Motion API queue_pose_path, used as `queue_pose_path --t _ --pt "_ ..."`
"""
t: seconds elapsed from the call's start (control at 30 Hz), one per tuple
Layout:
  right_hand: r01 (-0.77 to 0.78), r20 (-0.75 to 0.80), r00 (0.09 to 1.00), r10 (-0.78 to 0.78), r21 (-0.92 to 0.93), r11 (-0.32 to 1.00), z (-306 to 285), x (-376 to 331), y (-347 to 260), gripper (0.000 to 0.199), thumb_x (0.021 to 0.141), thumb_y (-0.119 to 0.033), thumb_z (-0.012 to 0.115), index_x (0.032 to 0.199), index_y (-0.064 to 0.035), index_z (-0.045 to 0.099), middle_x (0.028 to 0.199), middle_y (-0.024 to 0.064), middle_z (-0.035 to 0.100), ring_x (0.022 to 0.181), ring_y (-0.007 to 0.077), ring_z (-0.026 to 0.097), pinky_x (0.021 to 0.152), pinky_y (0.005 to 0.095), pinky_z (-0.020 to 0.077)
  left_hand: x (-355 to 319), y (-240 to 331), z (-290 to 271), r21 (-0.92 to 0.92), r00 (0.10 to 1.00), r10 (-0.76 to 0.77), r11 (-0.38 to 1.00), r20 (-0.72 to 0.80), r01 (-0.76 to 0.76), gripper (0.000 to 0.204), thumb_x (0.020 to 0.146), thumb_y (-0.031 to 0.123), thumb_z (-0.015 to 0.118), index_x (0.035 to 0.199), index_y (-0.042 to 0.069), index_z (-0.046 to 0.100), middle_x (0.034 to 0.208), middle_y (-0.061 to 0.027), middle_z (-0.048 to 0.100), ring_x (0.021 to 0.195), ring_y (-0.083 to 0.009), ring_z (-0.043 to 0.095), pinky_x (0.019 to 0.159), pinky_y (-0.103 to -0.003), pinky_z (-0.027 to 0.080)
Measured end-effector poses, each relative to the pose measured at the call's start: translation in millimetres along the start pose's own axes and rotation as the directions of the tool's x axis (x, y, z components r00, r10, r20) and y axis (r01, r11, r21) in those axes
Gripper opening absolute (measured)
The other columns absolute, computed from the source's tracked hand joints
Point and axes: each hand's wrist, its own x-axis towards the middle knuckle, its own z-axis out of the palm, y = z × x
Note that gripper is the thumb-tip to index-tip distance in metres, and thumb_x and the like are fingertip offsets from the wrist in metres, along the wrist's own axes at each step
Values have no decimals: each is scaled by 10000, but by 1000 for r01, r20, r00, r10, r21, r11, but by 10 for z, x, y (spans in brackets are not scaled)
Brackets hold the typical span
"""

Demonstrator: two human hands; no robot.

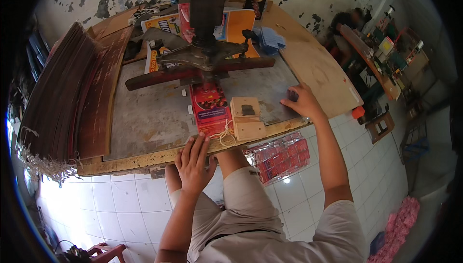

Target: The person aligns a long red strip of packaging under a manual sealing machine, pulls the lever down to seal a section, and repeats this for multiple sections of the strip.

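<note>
Grasping a dark object, the right hand angles leftward; the left hand spreads loosely. It's at the tabletop edge.

A worn, grey-topped desk with a chipped yellowish near edge fills the middle. On its left side stands a tall stack of dark reddish sheets. Near the centre lies a red printed packet, with small white pieces to its left and a pale wooden block at its right. Far right sits a light-blue pile; orange-yellow printed sheets lie at the far side.
</note>
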Motion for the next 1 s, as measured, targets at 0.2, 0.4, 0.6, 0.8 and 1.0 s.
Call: queue_pose_path --t 0.2,0.4,0.6,0.8,1.0 --pt "-47 133 990 38 62 997 -71 198 77 719 764 -495 1038 1207 10 783 1183 207 724 1081 334 726 944 437 585 -4 7 -8 13 1000 -1 1000 5 1 678 932 264 765 1591 145 659 1688 1 611 1538 -257 535 1252 -476 320" --pt "-44 203 979 32 56 997 -108 375 194 782 682 -562 1068 1127 12 776 1037 177 757 960 316 741 846 418 588 -13 13 16 12 1000 -5 1000 -10 5 669 933 262 763 1585 146 665 1681 -1 618 1538 -260 535 1251 -474 320" --pt "-203 391 907 155 83 976 -161 504 102 696 719 -468 1075 1137 -10 759 1093 155 735 1010 287 709 882 402 573 -7 -5 -5 6 1000 0 1000 -7 0 671 934 258 766 1586 141 662 1676 -2 622 1533 -259 538 1248 -472 323" --pt "111 278 949 -150 153 982 -70 495 284 566 771 -437 1049 1140 -106 775 1069 117 679 1033 289 683 929 407 563 12 12 -10 -7 1000 13 1000 -19 -13 660 941 255 761 1582 133 664 1675 -6 622 1528 -259 541 1247 -466 326" --pt "215 387 885 -259 155 964 -142 547 216 433 859 -339 1003 1138 -102 772 1136 115 649 1096 281 660 982 412 553 15 5 -19 -5 999 22 1000 -24 -22 638 951 255 756 1571 128 671 1671 -12 625 1524 -260 545 1242 -463 332"
